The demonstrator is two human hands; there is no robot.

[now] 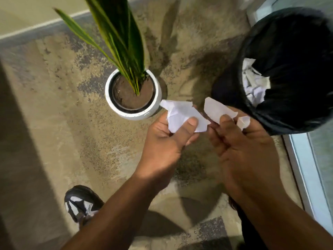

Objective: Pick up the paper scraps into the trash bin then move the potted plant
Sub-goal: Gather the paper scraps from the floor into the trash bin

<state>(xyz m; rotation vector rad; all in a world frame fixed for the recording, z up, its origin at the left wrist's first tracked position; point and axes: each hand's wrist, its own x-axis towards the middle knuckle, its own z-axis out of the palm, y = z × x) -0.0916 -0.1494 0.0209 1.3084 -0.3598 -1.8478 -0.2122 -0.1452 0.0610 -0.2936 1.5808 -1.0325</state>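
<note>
My left hand (169, 139) grips a crumpled white paper scrap (180, 114) between thumb and fingers. My right hand (239, 145) pinches another white paper scrap (218, 110), and a smaller piece (244, 122) sticks out between its fingers. Both hands hover over the floor, just left of the trash bin (292, 112), which is lined with a black bag and has crumpled white paper (252, 83) inside. The potted plant (133, 94), long green leaves in a white round pot, stands on the floor just beyond my left hand.
A sandy, stained concrete floor (72, 123) spreads around. A pale door or window frame (306, 177) runs along the right edge. My shoe (81, 202) shows at the lower left. A wall base (36, 26) runs across the top left.
</note>
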